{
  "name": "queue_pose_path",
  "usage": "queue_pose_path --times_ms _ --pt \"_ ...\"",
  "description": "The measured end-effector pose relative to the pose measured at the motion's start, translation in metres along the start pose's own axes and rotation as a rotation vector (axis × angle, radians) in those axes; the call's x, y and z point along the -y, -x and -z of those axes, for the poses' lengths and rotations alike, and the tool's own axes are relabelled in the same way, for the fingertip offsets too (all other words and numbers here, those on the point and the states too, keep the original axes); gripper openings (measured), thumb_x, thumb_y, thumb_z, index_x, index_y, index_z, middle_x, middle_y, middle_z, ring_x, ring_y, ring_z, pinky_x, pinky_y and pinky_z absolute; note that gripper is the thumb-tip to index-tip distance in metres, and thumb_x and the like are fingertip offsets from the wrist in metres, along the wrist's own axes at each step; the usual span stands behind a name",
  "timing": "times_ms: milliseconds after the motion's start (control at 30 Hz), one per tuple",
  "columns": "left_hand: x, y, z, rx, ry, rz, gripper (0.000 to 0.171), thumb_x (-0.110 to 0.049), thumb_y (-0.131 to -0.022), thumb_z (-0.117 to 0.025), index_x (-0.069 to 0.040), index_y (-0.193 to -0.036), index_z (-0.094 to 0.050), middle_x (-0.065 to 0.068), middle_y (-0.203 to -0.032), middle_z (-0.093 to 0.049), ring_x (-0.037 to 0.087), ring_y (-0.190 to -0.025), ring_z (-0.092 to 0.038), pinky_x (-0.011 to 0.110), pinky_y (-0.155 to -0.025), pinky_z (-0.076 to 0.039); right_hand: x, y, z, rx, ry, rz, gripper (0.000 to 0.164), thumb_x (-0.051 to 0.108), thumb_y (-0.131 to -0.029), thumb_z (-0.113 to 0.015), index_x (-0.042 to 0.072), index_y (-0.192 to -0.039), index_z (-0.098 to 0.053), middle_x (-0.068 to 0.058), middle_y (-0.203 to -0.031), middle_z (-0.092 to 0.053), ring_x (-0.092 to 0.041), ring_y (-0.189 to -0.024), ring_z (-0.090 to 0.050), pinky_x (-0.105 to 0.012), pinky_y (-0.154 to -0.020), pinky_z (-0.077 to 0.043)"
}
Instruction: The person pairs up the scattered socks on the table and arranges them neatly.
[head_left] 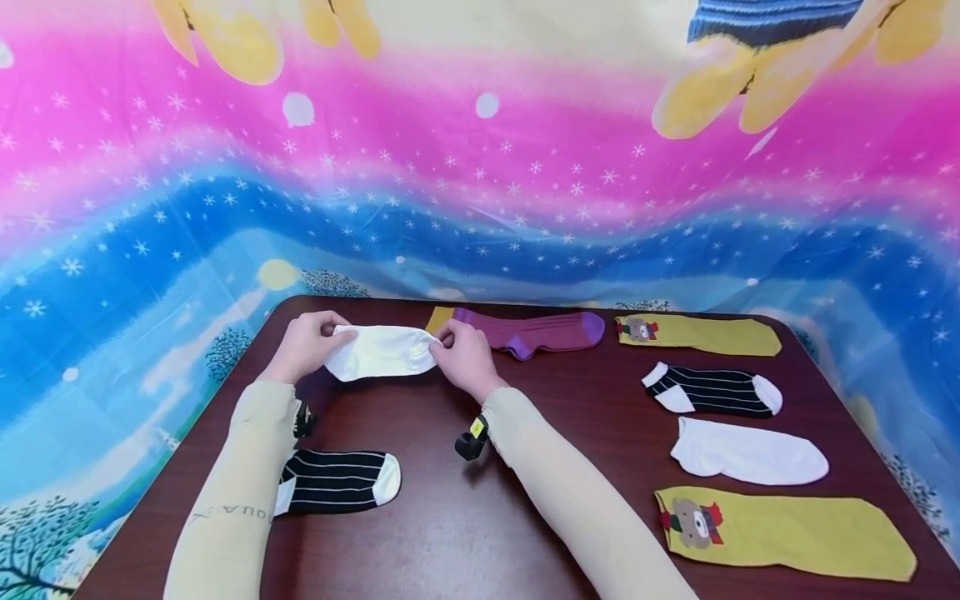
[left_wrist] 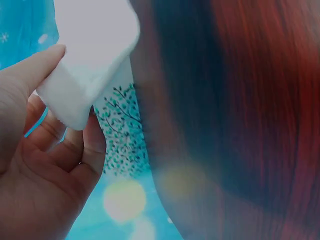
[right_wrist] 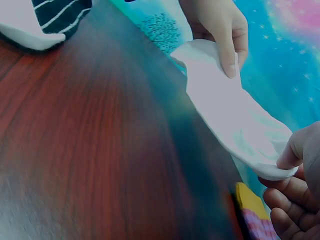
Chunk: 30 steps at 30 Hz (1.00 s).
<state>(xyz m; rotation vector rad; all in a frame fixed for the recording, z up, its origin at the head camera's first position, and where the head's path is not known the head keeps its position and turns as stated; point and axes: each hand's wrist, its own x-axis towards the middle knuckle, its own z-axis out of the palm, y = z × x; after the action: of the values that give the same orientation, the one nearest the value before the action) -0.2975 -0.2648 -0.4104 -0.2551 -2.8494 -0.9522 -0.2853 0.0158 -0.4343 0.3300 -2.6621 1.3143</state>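
Observation:
A white ankle sock [head_left: 382,352] is stretched between both hands above the far left part of the table. My left hand [head_left: 303,343] pinches its left end between thumb and fingers, as the left wrist view also shows with the sock [left_wrist: 95,55] over the fingers. My right hand [head_left: 468,357] pinches the other end; in the right wrist view that end of the sock [right_wrist: 272,155] lies between thumb and fingers. Just behind the right hand lies a maroon sock [head_left: 551,333] with purple heel and toe and a yellow cuff.
A black striped sock [head_left: 341,481] lies partly under the left forearm. Down the right side are a yellow bear sock [head_left: 720,335], another black striped sock [head_left: 720,390], a white sock [head_left: 753,452] and a second yellow bear sock [head_left: 802,533]. A patterned cloth [head_left: 480,167] hangs behind the brown table [head_left: 450,533].

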Motion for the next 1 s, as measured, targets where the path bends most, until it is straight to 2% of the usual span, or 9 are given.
queue_pose_path --times_ms 567,800,1000 --pt "-0.029 -0.007 -0.015 -0.013 0.07 -0.059 0.021 -0.026 -0.095 -0.076 -0.008 -0.105 -0.075 0.007 -0.077 -0.052 0.024 -0.07 -0.045 0.036 -0.064 -0.039 -0.022 -0.002 0.032 -0.113 -0.105 -0.047 0.003 0.016 -0.088 -0.07 0.013 -0.087 -0.069 0.002 -0.076 -0.067 -0.017 -0.075 -0.061 -0.034 -0.072 -0.049" --pt "-0.044 -0.01 -0.018 0.005 0.107 -0.084 0.02 -0.025 -0.093 -0.078 -0.009 -0.104 -0.075 0.008 -0.08 -0.055 0.025 -0.075 -0.048 0.038 -0.066 -0.041 -0.027 -0.001 0.048 -0.13 -0.128 -0.086 0.003 0.017 -0.089 -0.069 0.014 -0.089 -0.07 0.001 -0.078 -0.068 -0.018 -0.076 -0.061 -0.035 -0.073 -0.049" --pt "-0.055 -0.013 -0.023 -0.013 0.143 -0.096 0.022 -0.028 -0.092 -0.079 -0.01 -0.105 -0.075 0.008 -0.084 -0.059 0.024 -0.079 -0.054 0.038 -0.068 -0.046 -0.032 -0.001 0.061 -0.166 -0.13 -0.082 0.006 0.019 -0.09 -0.071 0.014 -0.088 -0.071 0.0 -0.079 -0.069 -0.019 -0.079 -0.061 -0.035 -0.076 -0.049"
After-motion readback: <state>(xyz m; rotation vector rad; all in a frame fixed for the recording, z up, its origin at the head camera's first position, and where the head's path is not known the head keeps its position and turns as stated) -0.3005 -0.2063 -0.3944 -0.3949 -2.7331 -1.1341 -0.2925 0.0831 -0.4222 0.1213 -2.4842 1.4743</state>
